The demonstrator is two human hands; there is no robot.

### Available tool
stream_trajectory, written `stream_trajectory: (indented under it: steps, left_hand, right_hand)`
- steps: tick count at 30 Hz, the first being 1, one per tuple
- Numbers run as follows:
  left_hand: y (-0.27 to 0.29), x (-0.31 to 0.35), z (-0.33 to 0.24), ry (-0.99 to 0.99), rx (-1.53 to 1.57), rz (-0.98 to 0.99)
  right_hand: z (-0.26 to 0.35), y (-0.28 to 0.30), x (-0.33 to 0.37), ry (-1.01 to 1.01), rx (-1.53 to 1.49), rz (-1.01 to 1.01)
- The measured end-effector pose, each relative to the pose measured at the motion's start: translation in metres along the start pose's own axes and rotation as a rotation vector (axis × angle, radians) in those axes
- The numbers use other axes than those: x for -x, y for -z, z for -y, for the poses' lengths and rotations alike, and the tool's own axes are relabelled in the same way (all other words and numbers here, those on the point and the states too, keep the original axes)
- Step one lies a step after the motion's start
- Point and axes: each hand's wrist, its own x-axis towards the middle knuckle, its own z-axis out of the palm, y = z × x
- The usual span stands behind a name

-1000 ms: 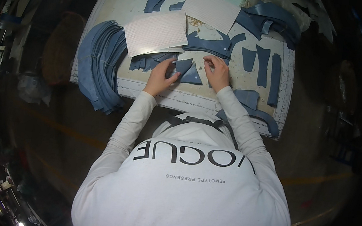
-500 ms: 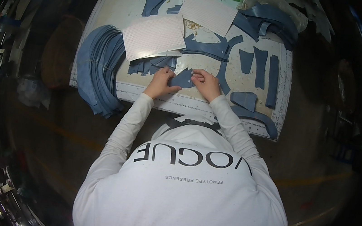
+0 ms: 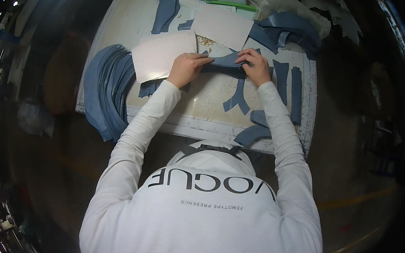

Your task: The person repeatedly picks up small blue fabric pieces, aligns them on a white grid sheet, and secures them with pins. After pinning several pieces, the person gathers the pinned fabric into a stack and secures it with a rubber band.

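Observation:
Both hands are at a small stack of curved blue cut pieces point(image 3: 224, 68), flat and leather-like, in the middle of the table. My left hand point(image 3: 185, 68) grips the stack's left end, thumb and index finger toward it. At the right end my right hand point(image 3: 255, 67) has its fingers bent over the upper edge, pinching the top curved piece. How many layers each hand holds cannot be made out. Below the stack lies a forked blue shape point(image 3: 236, 100). Left of my left hand is a white perforated sheet point(image 3: 158, 54), with blue pieces point(image 3: 149, 89) partly under it.
A tall bundle of curved blue pieces point(image 3: 107, 91) overhangs the table's left edge. Narrow blue strips point(image 3: 295, 95) and a curved piece point(image 3: 252, 134) lie at the right. Farther back are another white sheet point(image 3: 223, 26), a blue stack point(image 3: 292, 28) and a green strip point(image 3: 231, 5).
Both hands have moved away from the near edge to the curved stack. The small blue piece they held there is no longer seen between them. The view has shifted slightly.

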Motion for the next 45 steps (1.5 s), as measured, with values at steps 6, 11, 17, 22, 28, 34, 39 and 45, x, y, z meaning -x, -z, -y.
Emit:
stream_trajectory:
  steps: [6,11,17,22,28,34,39,45]
  left_hand:
    - [-0.028,-0.044,0.008,-0.087,0.121,0.176]
    - [-0.060,-0.085,0.023,0.144,0.370,0.586]
    - [-0.058,-0.080,0.014,0.010,0.317,0.604]
    - [-0.020,-0.031,-0.031,0.070,0.498,0.354]
    - [0.020,0.036,-0.064,0.147,0.129,0.208]
    - [-0.007,0.079,-0.060,0.255,0.099,0.185]
    - [-0.016,0.084,-0.053,0.133,0.219,0.081]
    - [0.009,0.055,-0.064,0.694,1.451,-0.078]
  right_hand:
    - [-0.016,-0.018,0.021,-0.073,0.161,0.106]
    - [-0.021,-0.018,0.025,-0.088,0.111,-0.010]
    - [-0.025,0.000,0.022,-0.104,0.133,-0.200]
    - [-0.033,0.003,0.008,-0.134,0.095,-0.164]
    - [-0.039,-0.054,-0.037,-0.167,0.217,0.045]
    - [-0.033,-0.104,-0.058,-0.293,0.431,0.056]
    - [-0.014,-0.090,-0.051,-0.338,-0.053,0.002]
    - [0.026,-0.032,-0.016,-0.586,-0.957,-0.035]
